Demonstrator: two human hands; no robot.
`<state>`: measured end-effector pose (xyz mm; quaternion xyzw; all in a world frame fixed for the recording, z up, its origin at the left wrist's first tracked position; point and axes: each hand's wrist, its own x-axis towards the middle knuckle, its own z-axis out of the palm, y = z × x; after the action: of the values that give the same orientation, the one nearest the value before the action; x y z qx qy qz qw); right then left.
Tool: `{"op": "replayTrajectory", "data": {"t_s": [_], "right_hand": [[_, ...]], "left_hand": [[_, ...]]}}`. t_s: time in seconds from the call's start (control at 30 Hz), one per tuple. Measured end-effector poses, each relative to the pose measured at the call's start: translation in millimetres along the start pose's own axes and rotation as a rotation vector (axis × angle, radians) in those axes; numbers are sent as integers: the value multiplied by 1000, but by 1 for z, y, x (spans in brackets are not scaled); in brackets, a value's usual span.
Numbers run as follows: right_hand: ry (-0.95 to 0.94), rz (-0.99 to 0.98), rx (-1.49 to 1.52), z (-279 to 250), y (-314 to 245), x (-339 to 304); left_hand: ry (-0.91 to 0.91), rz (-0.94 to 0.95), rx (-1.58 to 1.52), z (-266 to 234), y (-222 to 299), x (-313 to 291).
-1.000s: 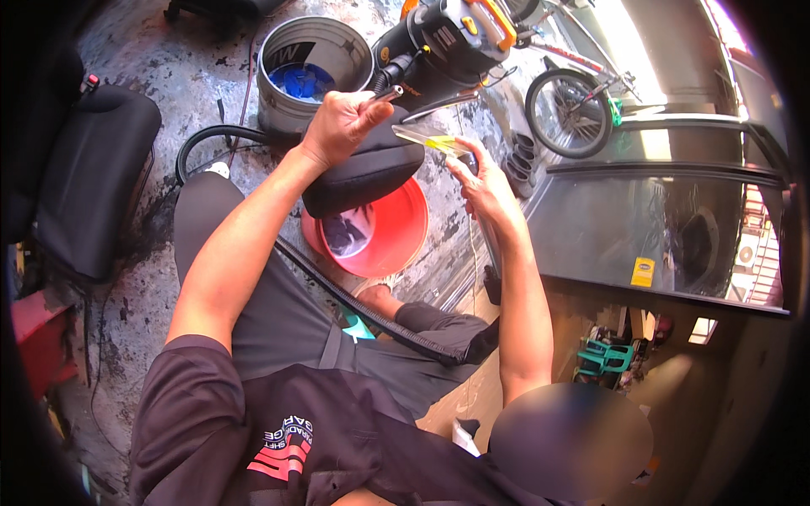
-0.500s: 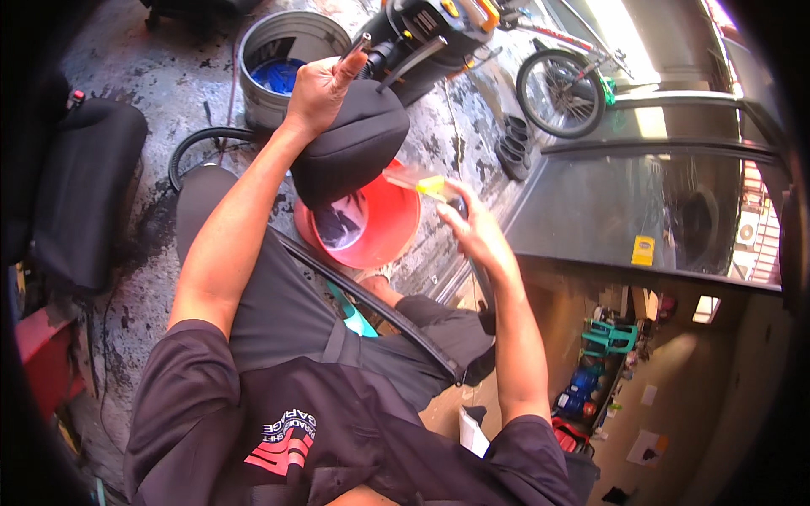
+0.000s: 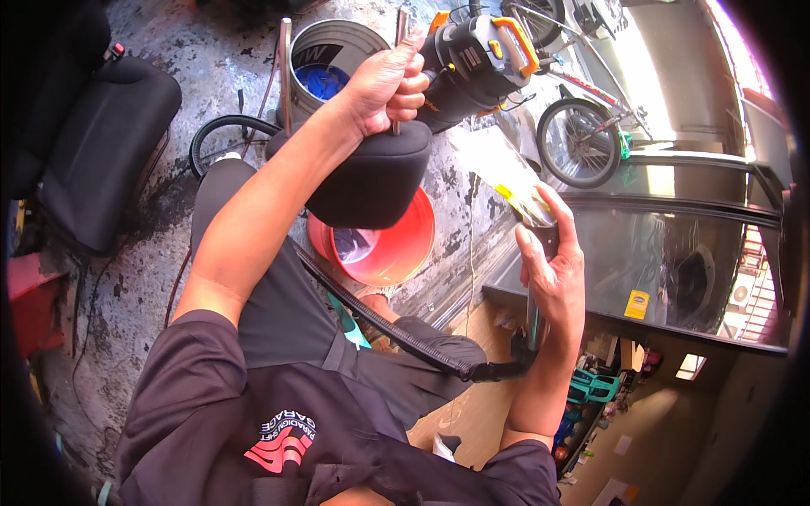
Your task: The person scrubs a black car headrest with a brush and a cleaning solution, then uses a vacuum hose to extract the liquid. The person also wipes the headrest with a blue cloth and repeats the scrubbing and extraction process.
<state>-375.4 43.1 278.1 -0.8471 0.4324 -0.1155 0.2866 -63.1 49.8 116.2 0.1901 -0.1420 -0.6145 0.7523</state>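
My left hand (image 3: 390,91) is closed round one metal post of a black fabric car headrest (image 3: 367,181), which hangs upside down with both posts pointing up. Beneath it stands a red bucket (image 3: 405,249) with something greyish inside, hard to make out. Off to the right, my right hand (image 3: 553,274) grips a clear plastic vacuum nozzle (image 3: 527,201) with a yellow patch, apart from the headrest. Glare washes out the nozzle's front end. A black ribbed hose (image 3: 396,333) runs across my lap toward my right wrist.
A grey bucket (image 3: 337,38) with blue stuff inside and a black-and-orange vacuum cleaner (image 3: 472,72) stand beyond my left hand. Black car seats (image 3: 110,152) are at the left. A bicycle (image 3: 582,143) stands far right, near a dark glass panel (image 3: 624,261).
The headrest has turned in my left hand, and both posts now show. My right hand has drawn the nozzle away to the right. The whole view has shifted somewhat.
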Motion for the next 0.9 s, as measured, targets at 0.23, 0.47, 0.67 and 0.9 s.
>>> {"op": "replayTrajectory", "data": {"t_s": [0.23,0.47,0.67,0.9], "right_hand": [[-13,21,14,12,18,0],[-143,-27,-7,44,21,22],[-184,-162,-193,84,1,67],[-241,-165,-270,112,-2,93]], "left_hand": [[73,-201,-75,-84,-10,46],[248,-135,28,-108,-13,83],[418,-54,5,-132,-15,88],[470,-58,37,-184,-13,119]]}}
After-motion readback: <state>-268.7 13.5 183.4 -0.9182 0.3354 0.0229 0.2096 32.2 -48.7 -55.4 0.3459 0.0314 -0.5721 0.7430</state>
